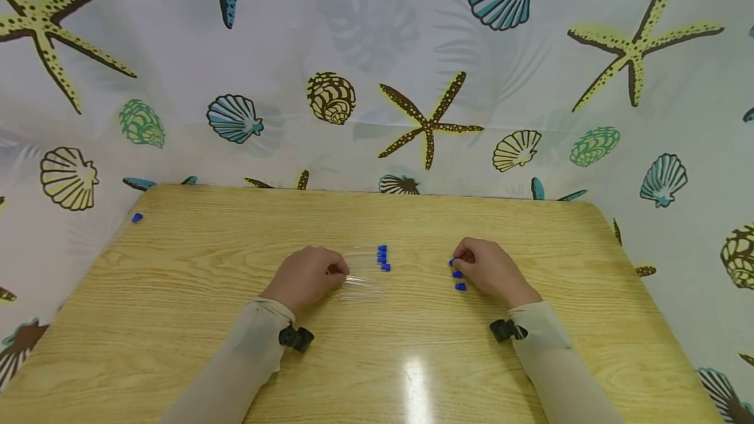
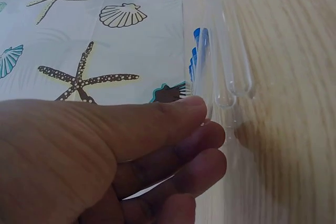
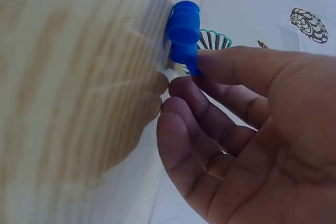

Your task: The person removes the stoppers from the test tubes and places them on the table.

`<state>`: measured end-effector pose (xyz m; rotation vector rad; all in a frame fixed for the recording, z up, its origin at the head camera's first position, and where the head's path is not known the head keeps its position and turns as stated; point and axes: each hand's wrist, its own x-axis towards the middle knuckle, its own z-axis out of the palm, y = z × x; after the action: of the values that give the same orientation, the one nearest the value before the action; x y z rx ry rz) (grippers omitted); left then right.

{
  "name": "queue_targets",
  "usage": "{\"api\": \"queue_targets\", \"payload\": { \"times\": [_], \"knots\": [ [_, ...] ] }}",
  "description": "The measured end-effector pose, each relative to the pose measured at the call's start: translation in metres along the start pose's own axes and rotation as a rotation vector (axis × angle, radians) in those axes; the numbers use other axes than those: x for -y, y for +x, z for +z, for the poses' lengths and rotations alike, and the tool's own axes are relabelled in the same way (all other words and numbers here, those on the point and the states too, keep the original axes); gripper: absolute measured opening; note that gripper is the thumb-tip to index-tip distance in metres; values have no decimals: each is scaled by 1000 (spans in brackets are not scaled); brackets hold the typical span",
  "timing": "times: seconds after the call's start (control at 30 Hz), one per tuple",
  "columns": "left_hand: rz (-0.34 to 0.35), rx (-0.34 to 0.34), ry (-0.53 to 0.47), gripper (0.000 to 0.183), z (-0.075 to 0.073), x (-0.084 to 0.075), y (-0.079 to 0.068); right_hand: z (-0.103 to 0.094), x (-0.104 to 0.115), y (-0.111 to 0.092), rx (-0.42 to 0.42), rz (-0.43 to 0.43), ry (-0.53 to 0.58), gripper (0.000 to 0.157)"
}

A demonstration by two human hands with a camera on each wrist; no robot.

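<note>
My left hand (image 1: 309,277) pinches the rounded end of a clear test tube (image 2: 208,85) between thumb and forefinger. Beside it lie more clear test tubes (image 1: 362,298), their rounded ends toward the left hand. Farther back, several tubes wear blue caps (image 1: 382,258) on their right ends. On the right side, my right hand (image 1: 489,270) pinches a small blue cap (image 1: 451,262) with thumb and fingertip, the thumb partly hiding it. Two loose blue caps (image 3: 185,22) stand in line with it, nearer the front of the table.
Another blue cap (image 1: 137,217) lies alone near the table's far left edge. The wooden table (image 1: 353,371) ends at the back against a hanging cloth (image 1: 283,51) printed with shells and starfish. Each wrist wears a small black camera (image 1: 296,339).
</note>
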<state>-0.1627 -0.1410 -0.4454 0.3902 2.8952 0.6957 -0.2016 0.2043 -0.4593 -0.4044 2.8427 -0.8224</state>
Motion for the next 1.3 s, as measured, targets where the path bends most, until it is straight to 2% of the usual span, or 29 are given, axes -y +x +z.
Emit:
{"api": "queue_targets", "payload": {
  "times": [0.2, 1.07, 1.3],
  "knots": [
    [-2, 8, 4, 5, 0, -1, -1, -1, 0, 1, 29, 16, -4, 10],
    [11, 18, 7, 7, 1, 1, -2, -2, 0, 1, 38, 18, -41, 14],
    [4, 22, -22, 10, 0, 4, -2, -3, 1, 1, 41, 20, -45, 16]
  ]
}}
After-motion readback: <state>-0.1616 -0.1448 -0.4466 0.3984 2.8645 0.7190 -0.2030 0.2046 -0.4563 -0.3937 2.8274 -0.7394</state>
